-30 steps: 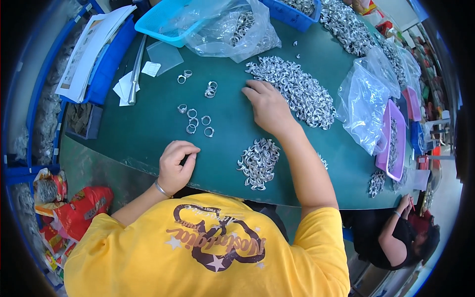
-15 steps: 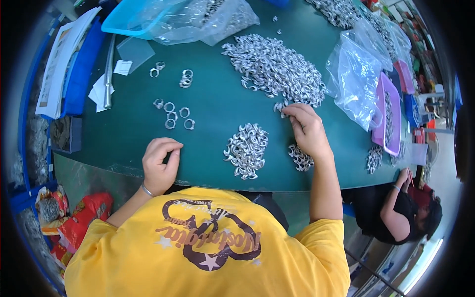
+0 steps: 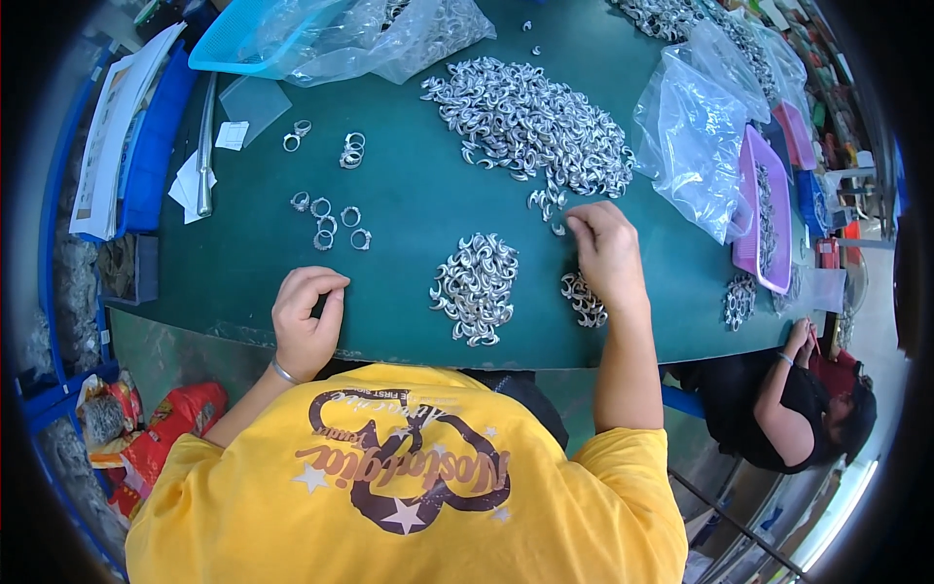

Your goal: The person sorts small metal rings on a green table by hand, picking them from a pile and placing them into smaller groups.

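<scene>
My right hand (image 3: 610, 250) is over the table with thumb and fingertips pinched together. Whatever they may hold is hidden. Just left of the fingertips lies a loose silvery crescent-shaped metal piece (image 3: 557, 230), below a few strays from a large heap of such pieces (image 3: 535, 127). Under my right wrist is a small group of the pieces (image 3: 584, 300). A middle-sized pile (image 3: 477, 289) lies between my hands. My left hand (image 3: 309, 313) rests by the table's near edge, fingers curled in and thumb close to the index finger; its palm is hidden. Several silvery rings (image 3: 325, 223) lie beyond it.
A blue basket (image 3: 229, 54) with plastic bags stands far left, near a tapered metal rod (image 3: 205, 156). On the right are a clear plastic bag (image 3: 691, 146) and a purple basket (image 3: 775, 277) of metal pieces. A co-worker (image 3: 793, 409) sits at the right.
My right hand has drawn slightly right, off the stray pieces that its fingertips were touching. One crescent piece now shows beside the fingertips. My left hand stays in place; the view has shifted slightly.
</scene>
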`<state>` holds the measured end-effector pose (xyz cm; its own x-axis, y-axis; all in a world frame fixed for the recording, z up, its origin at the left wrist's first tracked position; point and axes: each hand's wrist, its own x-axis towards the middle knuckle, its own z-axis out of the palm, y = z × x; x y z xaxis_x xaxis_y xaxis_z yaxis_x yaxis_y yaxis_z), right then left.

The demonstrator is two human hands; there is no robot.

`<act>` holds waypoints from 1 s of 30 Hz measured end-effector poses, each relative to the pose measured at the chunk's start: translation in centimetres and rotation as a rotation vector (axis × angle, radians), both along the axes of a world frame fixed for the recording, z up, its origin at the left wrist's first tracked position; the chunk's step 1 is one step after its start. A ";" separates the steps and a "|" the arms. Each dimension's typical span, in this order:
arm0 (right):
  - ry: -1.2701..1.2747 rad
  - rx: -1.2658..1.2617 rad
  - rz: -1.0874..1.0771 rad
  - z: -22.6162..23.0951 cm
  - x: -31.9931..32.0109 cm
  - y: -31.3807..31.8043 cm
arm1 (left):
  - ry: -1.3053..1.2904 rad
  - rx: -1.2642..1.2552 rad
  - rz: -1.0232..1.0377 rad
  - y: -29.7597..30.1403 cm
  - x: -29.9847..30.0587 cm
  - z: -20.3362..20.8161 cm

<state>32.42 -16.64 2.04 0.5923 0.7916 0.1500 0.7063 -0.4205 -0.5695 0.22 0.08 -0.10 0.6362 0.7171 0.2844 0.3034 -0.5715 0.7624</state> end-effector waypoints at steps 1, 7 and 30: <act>-0.056 0.043 0.038 0.0 0.0 0.0 | -0.001 -0.002 0.000 0.0 0.0 0.0; -0.167 0.013 0.141 -0.4 -1.4 -0.1 | 0.018 0.003 -0.006 0.0 0.0 0.1; -0.075 0.037 -0.244 2.8 -0.2 -4.7 | 0.031 0.009 -0.016 0.0 -0.1 0.1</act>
